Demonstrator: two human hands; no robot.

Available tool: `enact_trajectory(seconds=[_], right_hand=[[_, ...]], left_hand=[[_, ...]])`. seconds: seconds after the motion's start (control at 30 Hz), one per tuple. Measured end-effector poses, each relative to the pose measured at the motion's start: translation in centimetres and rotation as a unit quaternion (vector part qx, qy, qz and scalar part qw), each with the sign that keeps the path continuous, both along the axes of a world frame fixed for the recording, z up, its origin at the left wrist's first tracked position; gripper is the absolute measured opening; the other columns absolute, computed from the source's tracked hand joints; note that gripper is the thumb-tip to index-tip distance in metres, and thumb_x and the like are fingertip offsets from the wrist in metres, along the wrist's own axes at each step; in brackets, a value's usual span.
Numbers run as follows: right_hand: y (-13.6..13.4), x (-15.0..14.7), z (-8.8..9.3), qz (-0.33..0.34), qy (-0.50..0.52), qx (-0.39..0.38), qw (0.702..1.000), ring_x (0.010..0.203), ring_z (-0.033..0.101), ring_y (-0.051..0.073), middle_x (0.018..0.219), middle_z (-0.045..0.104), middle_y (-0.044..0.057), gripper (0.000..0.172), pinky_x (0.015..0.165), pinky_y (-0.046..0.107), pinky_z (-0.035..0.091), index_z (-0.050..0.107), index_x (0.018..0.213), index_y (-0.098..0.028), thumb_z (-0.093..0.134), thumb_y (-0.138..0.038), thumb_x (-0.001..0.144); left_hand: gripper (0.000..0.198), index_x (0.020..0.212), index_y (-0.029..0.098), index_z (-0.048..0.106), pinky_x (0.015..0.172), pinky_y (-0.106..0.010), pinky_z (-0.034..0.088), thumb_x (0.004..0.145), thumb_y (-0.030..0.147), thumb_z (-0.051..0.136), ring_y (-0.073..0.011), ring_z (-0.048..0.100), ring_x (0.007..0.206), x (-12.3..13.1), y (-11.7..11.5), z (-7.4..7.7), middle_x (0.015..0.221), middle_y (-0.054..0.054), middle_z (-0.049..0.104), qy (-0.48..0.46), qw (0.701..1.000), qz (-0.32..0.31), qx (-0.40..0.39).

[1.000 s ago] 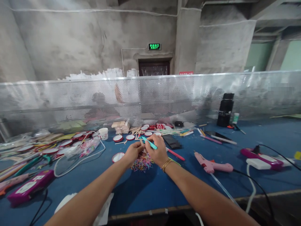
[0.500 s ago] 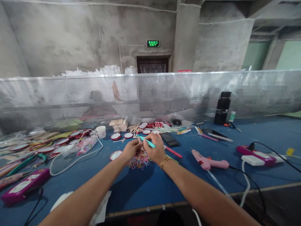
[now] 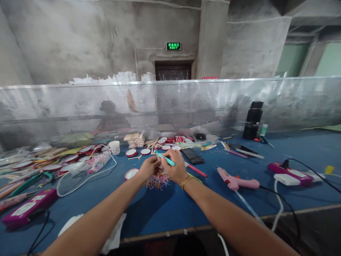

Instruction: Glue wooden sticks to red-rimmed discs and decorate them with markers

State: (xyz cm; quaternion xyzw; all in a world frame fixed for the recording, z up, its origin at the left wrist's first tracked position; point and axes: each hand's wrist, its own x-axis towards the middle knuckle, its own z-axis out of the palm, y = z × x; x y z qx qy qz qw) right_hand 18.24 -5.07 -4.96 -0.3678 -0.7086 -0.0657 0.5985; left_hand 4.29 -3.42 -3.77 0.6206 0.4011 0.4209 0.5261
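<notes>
My right hand is closed around a turquoise marker, whose tip points up and left. Close beside it, my left hand pinches a small light wooden stick, mostly hidden by the fingers. The marker's front end is at the stick. Under both hands lies a pile of thin colourful bands on the blue table. A round red-rimmed white disc rests by my left wrist.
A pink glue gun and a purple power strip with cables lie right. Left are a paper cup, craft pieces and another purple strip. A black bottle stands by the perforated metal screen.
The view has tilted slightly down. The marker has shifted slightly at the stick, and its tip now covers the spot where a red end showed. Both hands keep their grip.
</notes>
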Motion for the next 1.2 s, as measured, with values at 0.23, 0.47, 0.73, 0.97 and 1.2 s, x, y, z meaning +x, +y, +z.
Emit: enact_trajectory(seconds=[0.23,0.47,0.73,0.97,1.2], right_hand=[[-0.01,-0.07,0.01,-0.005,0.001,0.000,1.000,0.073,0.054,0.017,0.074,0.064,0.000,0.006,0.081,0.033,0.038,0.054,0.078,-0.022,0.055,-0.022,0.084],[0.26,0.01,-0.12,-0.007,-0.011,-0.001,1.000,0.074,0.056,0.017,0.076,0.064,0.000,0.004,0.081,0.033,0.036,0.053,0.079,-0.021,0.054,-0.022,0.083],[0.24,0.16,0.00,-0.039,-0.007,-0.006,0.999,0.073,0.056,0.017,0.074,0.063,0.000,0.007,0.080,0.033,0.036,0.051,0.078,-0.022,0.052,-0.022,0.084],[0.27,0.05,-0.02,-0.040,-0.009,-0.006,0.999,0.071,0.056,0.016,0.073,0.064,0.000,0.007,0.080,0.033,0.036,0.051,0.077,-0.021,0.052,-0.021,0.084],[0.38,0.01,-0.30,-0.032,-0.003,-0.009,0.999,0.070,0.055,0.017,0.074,0.065,-0.001,0.006,0.083,0.034,0.036,0.052,0.079,-0.022,0.055,-0.022,0.084]], left_hand=[[0.042,0.077,0.017,0.054,0.044,-0.019,0.035,0.067,0.053,0.072,-0.0074,0.049,0.043,-0.10,0.13,-0.25,0.053,0.004,0.053,0.001,1.000,-0.009,-0.002],[0.039,0.073,0.017,0.053,0.045,-0.019,0.037,0.069,0.051,0.071,-0.0074,0.050,0.044,0.09,0.23,-0.29,0.053,0.004,0.054,0.001,1.000,-0.001,-0.002],[0.038,0.079,0.017,0.056,0.046,-0.019,0.039,0.068,0.049,0.072,-0.0072,0.052,0.046,-0.08,0.73,-0.62,0.060,0.003,0.058,-0.012,1.000,-0.005,-0.002],[0.038,0.079,0.016,0.056,0.047,-0.019,0.040,0.067,0.048,0.074,-0.0074,0.052,0.046,-0.07,0.48,-0.30,0.060,0.003,0.058,-0.003,1.000,0.004,-0.007],[0.032,0.077,0.017,0.058,0.045,-0.018,0.034,0.069,0.044,0.071,-0.0091,0.057,0.051,-0.39,0.47,0.02,0.066,0.000,0.062,0.018,1.000,0.024,0.003]])
